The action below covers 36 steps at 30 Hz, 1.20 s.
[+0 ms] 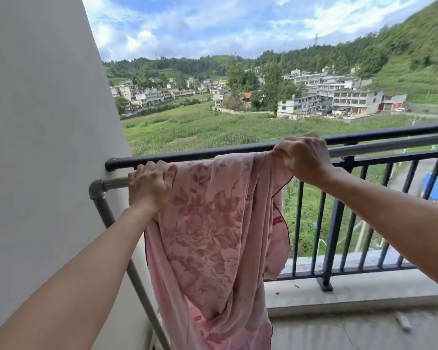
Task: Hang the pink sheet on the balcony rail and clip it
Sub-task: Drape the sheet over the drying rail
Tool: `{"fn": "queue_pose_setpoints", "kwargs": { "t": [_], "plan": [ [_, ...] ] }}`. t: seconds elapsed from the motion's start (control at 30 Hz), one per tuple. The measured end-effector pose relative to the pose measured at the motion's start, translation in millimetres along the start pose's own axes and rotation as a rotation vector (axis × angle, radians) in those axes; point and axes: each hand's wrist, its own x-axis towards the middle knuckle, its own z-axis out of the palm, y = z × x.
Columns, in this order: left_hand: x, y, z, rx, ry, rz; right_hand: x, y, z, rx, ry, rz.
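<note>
A pink sheet [210, 228] with a darker flower pattern hangs bunched over the silver metal rail [390, 145] that runs just inside the black balcony railing [187, 155]. My left hand [151, 184] grips the sheet's left edge where it lies on the silver rail. Further right, my right hand [302, 157] holds the sheet's top edge at the rail, fingers curled over the cloth. Most of the sheet falls in folds toward the floor. No clip is in view.
A white wall [43, 122] closes the left side, where the silver rail bends down at an elbow joint [96, 190]. Black vertical bars [339, 210] stand on a concrete ledge [364, 284]. Small litter [403, 323] lies on the floor at right.
</note>
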Motion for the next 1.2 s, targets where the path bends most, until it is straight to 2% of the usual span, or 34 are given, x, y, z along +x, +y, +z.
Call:
{"fn": "queue_pose_setpoints", "kwargs": {
  "t": [0.1, 0.27, 0.33, 0.37, 0.43, 0.47, 0.53, 0.63, 0.7, 0.73, 0.8, 0.87, 0.97, 1.03, 1.13, 1.2],
  "plan": [
    [1.4, 3.1, -2.8, 0.038, -0.023, -0.012, 7.8, 38.0, -21.2, -0.053, 0.052, 0.171],
    [2.9, 6.0, -7.5, 0.107, -0.057, -0.065, 18.1, 126.8, -70.1, -0.052, 0.237, 0.715],
    [1.5, 7.8, -6.1, 0.135, -0.067, -0.103, 6.0, 172.2, -87.4, -0.073, 0.218, 0.929],
    [0.9, 8.9, -6.7, 0.15, -0.073, -0.129, -2.8, 190.2, -91.5, -0.096, 0.153, 0.979],
    [1.8, 18.9, -7.8, 0.174, -0.087, -0.209, -20.3, 207.1, -95.0, -0.135, -0.066, 0.959],
    [1.1, 30.5, -9.9, 0.188, -0.077, -0.248, -26.9, 205.5, -93.4, -0.14, -0.152, 0.903],
    [-4.3, 69.1, -13.3, 0.191, -0.03, -0.226, -32.7, 186.1, -83.4, -0.05, -0.216, 0.699],
    [-20.4, 162.8, -13.2, 0.002, 0.006, 0.03, -39.1, 137.9, -69.3, 0.153, -0.292, 0.311],
    [-24.4, 211.7, -1.1, -0.03, -0.037, 0.193, -50.5, 125.5, -59.2, 0.117, -0.339, 0.162],
    [-23.9, 226.1, 9.9, -0.009, -0.08, 0.222, -57.0, 132.8, -55.8, 0.085, -0.31, 0.133],
    [-21.7, 237.8, 25.9, 0.031, -0.152, 0.191, -66.9, 155.8, -51.5, 0.048, -0.158, 0.1],
    [-23.0, 238.7, 36.2, 0.065, -0.145, 0.175, -66.9, 173.4, -48.9, 0.035, -0.058, 0.092],
    [-23.2, 235.7, 38.9, 0.082, -0.133, 0.188, -51.9, 184.4, -48.1, 0.04, -0.117, 0.034],
    [-22.8, 229.1, 34.3, 0.111, -0.144, 0.19, -47.9, 203.1, -53.8, 0.066, -0.084, 0.118],
    [-23.1, 219.7, 31.5, 0.13, -0.132, 0.173, -54.6, 244.2, -67.0, 0.032, -0.006, 0.368],
    [-22.1, 221.8, 33.8, 0.118, -0.131, 0.181, -53.7, 252.0, -74.1, -0.04, -0.085, 0.458]
  ]
}}
